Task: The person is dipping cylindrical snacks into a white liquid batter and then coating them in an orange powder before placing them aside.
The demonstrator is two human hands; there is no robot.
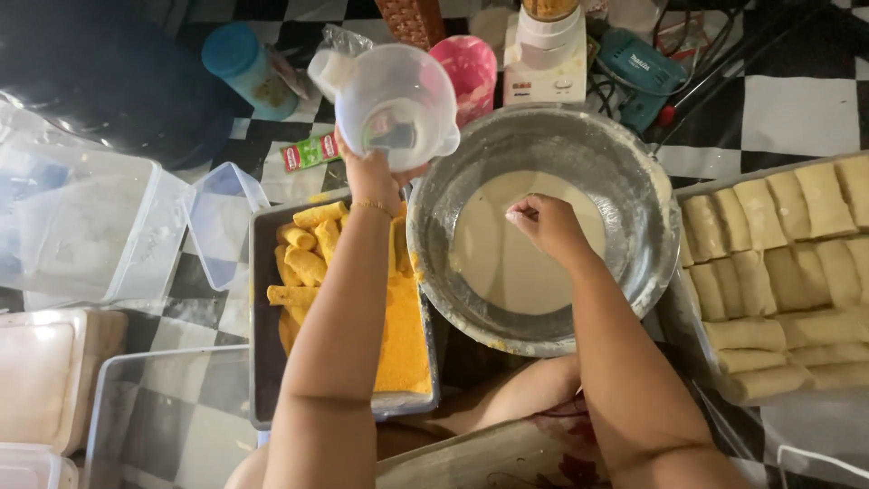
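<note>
The left hand (369,172) is closed around the handle of a clear plastic measuring jug (396,104), holding it tilted above the rim of a wide round metal bowl (634,181) on the checkered floor (797,109). The right hand (546,224), fingers pinched shut and holding nothing visible, hovers over pale batter (507,272) in the bowl. Breadcrumb-coated rolls (303,254) lie in a metal tray (264,362) just left; uncoated pale rolls (769,263) lie right.

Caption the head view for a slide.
Left hand lifts a clear plastic jug; right hand dips into pale batter in a round metal bowl.
</note>
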